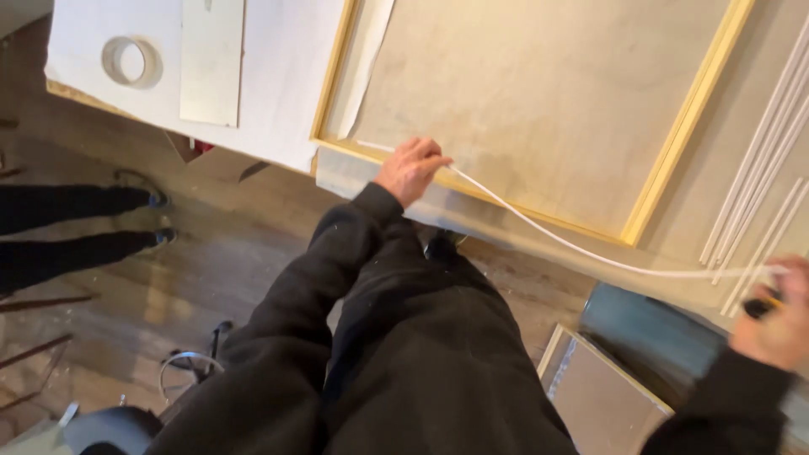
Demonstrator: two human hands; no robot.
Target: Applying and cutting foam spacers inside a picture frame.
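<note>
A large panel with a pale wooden frame (674, 135) lies on the worktable. My left hand (410, 167) rests on the frame's near edge, fingers closed on one end of a long thin white strip (539, 232). The strip sags in a curve across the frame's near corner to my right hand (779, 316) at the right edge of the view. That hand is blurred; it grips the strip's other end together with a small dark and yellow object (761, 305) that I cannot identify.
Several more white strips (763, 160) lie beside the frame at the right. A tape roll (131, 61) and a flat pale sheet (212, 59) sit on the white board at left. Another person's legs (76, 227) stand at far left. A framed board (594, 392) leans below.
</note>
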